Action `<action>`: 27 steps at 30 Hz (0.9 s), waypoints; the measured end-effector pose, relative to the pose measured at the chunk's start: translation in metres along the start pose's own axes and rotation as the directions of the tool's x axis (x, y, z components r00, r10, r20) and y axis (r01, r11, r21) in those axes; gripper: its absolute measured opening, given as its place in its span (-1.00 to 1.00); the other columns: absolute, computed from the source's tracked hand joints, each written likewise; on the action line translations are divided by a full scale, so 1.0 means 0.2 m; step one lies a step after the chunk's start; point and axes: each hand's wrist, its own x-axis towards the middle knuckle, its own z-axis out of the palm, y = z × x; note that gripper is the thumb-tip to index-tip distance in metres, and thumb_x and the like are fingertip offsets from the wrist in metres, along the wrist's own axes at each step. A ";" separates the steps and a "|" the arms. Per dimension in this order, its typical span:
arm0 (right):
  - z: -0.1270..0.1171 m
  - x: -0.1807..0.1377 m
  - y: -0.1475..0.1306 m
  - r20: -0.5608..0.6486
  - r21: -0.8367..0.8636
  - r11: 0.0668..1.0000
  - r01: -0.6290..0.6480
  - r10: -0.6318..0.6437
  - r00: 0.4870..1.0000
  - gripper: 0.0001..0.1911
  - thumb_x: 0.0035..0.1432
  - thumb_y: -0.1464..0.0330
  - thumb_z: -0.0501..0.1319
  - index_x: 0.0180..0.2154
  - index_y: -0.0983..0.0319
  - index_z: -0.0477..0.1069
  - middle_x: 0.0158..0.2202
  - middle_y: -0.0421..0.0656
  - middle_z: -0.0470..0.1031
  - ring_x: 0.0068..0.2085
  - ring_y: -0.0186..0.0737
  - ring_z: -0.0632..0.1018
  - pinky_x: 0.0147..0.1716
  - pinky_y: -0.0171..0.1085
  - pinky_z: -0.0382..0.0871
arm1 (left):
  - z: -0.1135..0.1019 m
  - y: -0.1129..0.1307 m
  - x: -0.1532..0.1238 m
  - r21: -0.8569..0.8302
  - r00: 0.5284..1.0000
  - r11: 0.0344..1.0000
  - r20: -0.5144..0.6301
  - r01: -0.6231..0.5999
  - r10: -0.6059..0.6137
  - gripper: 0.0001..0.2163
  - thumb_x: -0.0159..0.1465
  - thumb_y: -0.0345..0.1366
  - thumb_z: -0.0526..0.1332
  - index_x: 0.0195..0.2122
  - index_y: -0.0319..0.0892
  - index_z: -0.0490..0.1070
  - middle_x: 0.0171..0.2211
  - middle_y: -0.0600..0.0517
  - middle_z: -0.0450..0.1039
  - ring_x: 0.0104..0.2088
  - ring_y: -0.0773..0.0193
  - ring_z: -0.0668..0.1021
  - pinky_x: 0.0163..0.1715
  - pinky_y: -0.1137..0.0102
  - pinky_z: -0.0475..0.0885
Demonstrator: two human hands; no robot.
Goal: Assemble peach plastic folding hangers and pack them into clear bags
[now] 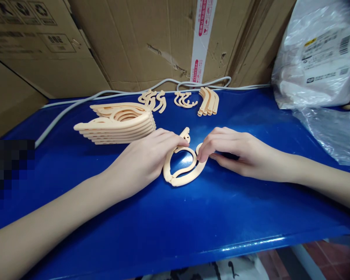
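A beige plastic folding hanger (188, 178) lies on the blue tabletop between my hands, its curved arms bent into a rounded loop. My left hand (146, 155) is closed over its upper left side, with the thumb and fingertips near the small jointed piece at the top. On the right, my right hand (233, 149) pinches the upper end of the right arm piece. My fingers partly cover both sides of the hanger. Just beyond my left hand stands a stack of similar folded beige hangers (116, 130).
Small curved hook pieces (153, 100) and thinner ones (185, 100) lie at the back, beside several curved arm pieces (208, 102). A white cable (105, 93) runs along cardboard boxes (151, 42). Clear plastic packaging (317, 58) sits at the right. The blue table (192, 225) ends in front.
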 end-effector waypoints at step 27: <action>0.01 -0.01 0.00 -0.017 -0.517 0.856 0.002 -0.012 1.000 -0.67 0.44 0.40 0.00 -0.02 0.25 0.52 -0.16 0.01 0.50 -0.24 -0.08 0.42 -0.20 -0.13 0.27 | -0.03 0.04 0.01 0.109 0.993 0.987 0.034 -0.119 0.115 -0.67 0.37 -0.46 0.05 0.15 -0.28 0.34 0.10 -0.12 0.46 0.13 0.10 0.45 0.16 0.21 0.36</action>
